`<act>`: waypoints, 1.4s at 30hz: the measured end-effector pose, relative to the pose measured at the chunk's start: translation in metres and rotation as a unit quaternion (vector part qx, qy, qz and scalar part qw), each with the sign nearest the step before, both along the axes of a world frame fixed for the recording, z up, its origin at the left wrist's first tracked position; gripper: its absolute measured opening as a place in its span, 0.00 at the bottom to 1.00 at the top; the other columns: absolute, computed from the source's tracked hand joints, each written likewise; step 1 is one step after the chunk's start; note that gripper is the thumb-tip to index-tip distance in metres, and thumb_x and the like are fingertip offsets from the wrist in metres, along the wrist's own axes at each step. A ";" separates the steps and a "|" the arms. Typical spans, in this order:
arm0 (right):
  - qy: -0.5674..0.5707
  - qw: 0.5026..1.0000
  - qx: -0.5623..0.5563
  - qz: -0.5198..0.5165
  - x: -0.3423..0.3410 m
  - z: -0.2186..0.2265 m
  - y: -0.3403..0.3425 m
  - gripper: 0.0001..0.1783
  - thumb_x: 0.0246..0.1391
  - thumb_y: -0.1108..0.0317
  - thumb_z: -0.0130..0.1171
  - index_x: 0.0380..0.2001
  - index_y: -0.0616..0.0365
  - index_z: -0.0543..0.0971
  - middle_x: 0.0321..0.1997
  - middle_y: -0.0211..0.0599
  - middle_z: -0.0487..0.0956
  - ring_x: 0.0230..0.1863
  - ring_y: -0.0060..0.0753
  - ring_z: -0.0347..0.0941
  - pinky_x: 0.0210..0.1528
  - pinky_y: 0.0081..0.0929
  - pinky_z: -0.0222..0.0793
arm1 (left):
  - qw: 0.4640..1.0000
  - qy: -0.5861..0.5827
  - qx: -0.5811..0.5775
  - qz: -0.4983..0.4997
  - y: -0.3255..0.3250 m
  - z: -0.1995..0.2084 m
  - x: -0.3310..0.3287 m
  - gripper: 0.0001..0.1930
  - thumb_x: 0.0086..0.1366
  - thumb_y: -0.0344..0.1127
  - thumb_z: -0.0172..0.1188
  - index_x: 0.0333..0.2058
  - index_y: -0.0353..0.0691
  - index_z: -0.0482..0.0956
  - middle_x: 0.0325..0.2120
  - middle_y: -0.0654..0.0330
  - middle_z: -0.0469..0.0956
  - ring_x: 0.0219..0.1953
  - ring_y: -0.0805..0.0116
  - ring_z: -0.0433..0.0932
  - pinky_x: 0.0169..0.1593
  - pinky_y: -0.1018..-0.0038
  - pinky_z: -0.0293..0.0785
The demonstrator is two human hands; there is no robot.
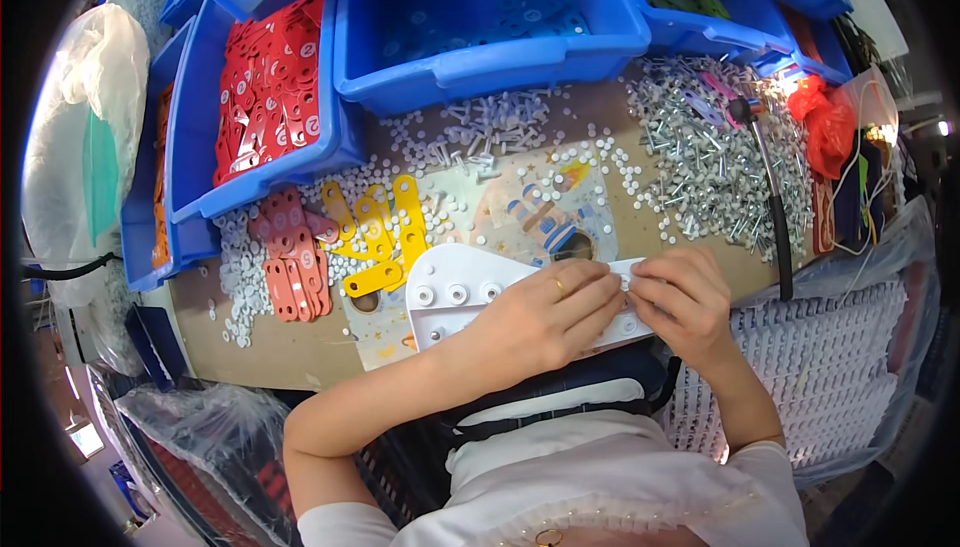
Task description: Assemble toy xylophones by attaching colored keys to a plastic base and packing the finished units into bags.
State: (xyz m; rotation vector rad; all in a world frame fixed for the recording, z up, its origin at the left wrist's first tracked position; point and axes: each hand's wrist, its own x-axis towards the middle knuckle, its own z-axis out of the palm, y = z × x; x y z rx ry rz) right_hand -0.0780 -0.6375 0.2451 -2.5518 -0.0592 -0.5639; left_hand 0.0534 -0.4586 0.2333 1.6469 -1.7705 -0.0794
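A long white plastic panel (462, 262), rounded at its left end, lies at the table's near edge in front of me. Round white fittings sit in a row of holes on it, and a metal peg stands near its lower left. My left hand (550, 319) rests across the panel with its fingers bent and together near the right part. Close beside it, my right hand (688, 299) pinches at the panel's right end. Whatever small piece the fingertips hold is hidden. Yellow perforated strips (411, 227) lie beyond the panel's left end.
Blue bins stand along the back; one holds red perforated strips (268, 87). A heap of metal screws (700, 162) lies at right under a black-handled hammer (775, 197). Pink strips (292, 257) and loose white caps (240, 277) lie left. A white basket (810, 377) stands below right.
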 end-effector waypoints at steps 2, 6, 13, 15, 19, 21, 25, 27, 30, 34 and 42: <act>0.003 0.998 -0.043 0.039 0.000 0.004 -0.003 0.12 0.34 0.75 0.69 0.26 0.59 0.78 0.35 0.32 0.79 0.37 0.39 0.74 0.40 0.36 0.69 | 1.000 0.021 0.012 0.015 -0.001 0.006 0.001 0.26 0.46 0.34 0.62 0.46 0.29 0.77 0.47 0.51 0.75 0.51 0.55 0.74 0.54 0.65 0.74; 0.016 0.997 -0.057 0.039 -0.001 0.007 -0.003 0.11 0.36 0.75 0.68 0.27 0.59 0.78 0.36 0.33 0.79 0.38 0.39 0.74 0.41 0.37 0.68 | 0.998 -0.058 0.029 -0.002 -0.003 0.004 0.005 0.26 0.46 0.35 0.63 0.45 0.29 0.77 0.48 0.52 0.74 0.52 0.55 0.73 0.55 0.64 0.73; 0.108 0.989 0.090 -0.044 0.003 0.012 0.014 0.11 0.41 0.78 0.66 0.31 0.61 0.78 0.39 0.39 0.76 0.41 0.44 0.73 0.45 0.36 0.69 | 0.986 -0.155 0.054 0.042 0.005 0.005 -0.007 0.25 0.45 0.37 0.60 0.43 0.29 0.78 0.48 0.51 0.75 0.54 0.55 0.72 0.58 0.61 0.70; 0.150 0.982 0.088 -0.075 0.003 0.015 0.021 0.13 0.41 0.79 0.65 0.34 0.62 0.77 0.42 0.42 0.74 0.45 0.47 0.71 0.49 0.38 0.67 | 0.992 -0.102 0.067 0.043 0.009 0.001 -0.011 0.25 0.47 0.38 0.59 0.44 0.29 0.77 0.49 0.50 0.74 0.56 0.53 0.71 0.61 0.57 0.67; 0.151 0.987 -0.021 -0.054 0.001 0.023 0.020 0.12 0.44 0.79 0.63 0.35 0.62 0.76 0.44 0.43 0.72 0.51 0.48 0.67 0.54 0.39 0.63 | 0.991 -0.053 -0.032 0.122 0.026 0.023 -0.017 0.21 0.51 0.31 0.56 0.45 0.29 0.76 0.49 0.49 0.74 0.56 0.50 0.71 0.60 0.54 0.66; 0.108 0.990 -0.083 -0.045 0.001 0.020 0.025 0.12 0.44 0.80 0.61 0.36 0.61 0.76 0.45 0.43 0.72 0.52 0.48 0.66 0.55 0.42 0.61 | 0.965 0.051 -0.084 0.242 0.060 0.023 -0.009 0.19 0.50 0.27 0.58 0.43 0.31 0.76 0.45 0.50 0.76 0.52 0.50 0.74 0.56 0.57 0.70; 0.078 0.997 0.004 0.003 0.005 0.024 0.047 0.17 0.42 0.78 0.63 0.39 0.58 0.77 0.47 0.43 0.72 0.51 0.51 0.66 0.55 0.45 0.60 | 0.805 -0.079 0.050 0.586 0.158 0.019 0.057 0.10 0.49 0.24 0.59 0.34 0.34 0.80 0.33 0.55 0.77 0.39 0.53 0.72 0.44 0.63 0.70; 0.070 0.995 0.000 0.069 0.021 0.027 0.065 0.18 0.40 0.77 0.64 0.39 0.58 0.77 0.47 0.43 0.72 0.51 0.51 0.66 0.55 0.45 0.61 | 0.762 -0.107 0.050 0.636 0.194 0.005 0.087 0.05 0.50 0.25 0.61 0.29 0.35 0.80 0.32 0.58 0.76 0.40 0.55 0.71 0.44 0.64 0.69; 0.047 0.985 0.001 0.168 0.046 0.029 0.095 0.19 0.38 0.77 0.66 0.39 0.57 0.78 0.47 0.42 0.73 0.50 0.50 0.67 0.53 0.45 0.62 | 0.761 -0.155 0.087 0.624 0.208 -0.010 0.109 0.01 0.51 0.26 0.63 0.24 0.36 0.80 0.32 0.59 0.76 0.40 0.55 0.71 0.44 0.64 0.69; 0.032 0.969 0.044 0.239 0.071 0.028 0.133 0.19 0.38 0.77 0.68 0.38 0.57 0.78 0.47 0.40 0.74 0.49 0.48 0.68 0.50 0.42 0.64 | 0.749 -0.176 0.118 0.627 0.205 -0.012 0.118 0.02 0.51 0.26 0.63 0.25 0.36 0.80 0.31 0.59 0.76 0.40 0.56 0.71 0.44 0.64 0.70; 0.059 0.955 0.128 0.259 0.097 0.023 0.175 0.16 0.42 0.78 0.67 0.38 0.58 0.79 0.48 0.42 0.74 0.48 0.47 0.70 0.47 0.39 0.67 | 0.763 -0.150 0.095 0.621 0.208 -0.019 0.125 0.06 0.56 0.25 0.60 0.33 0.34 0.79 0.31 0.54 0.76 0.39 0.50 0.73 0.44 0.62 0.71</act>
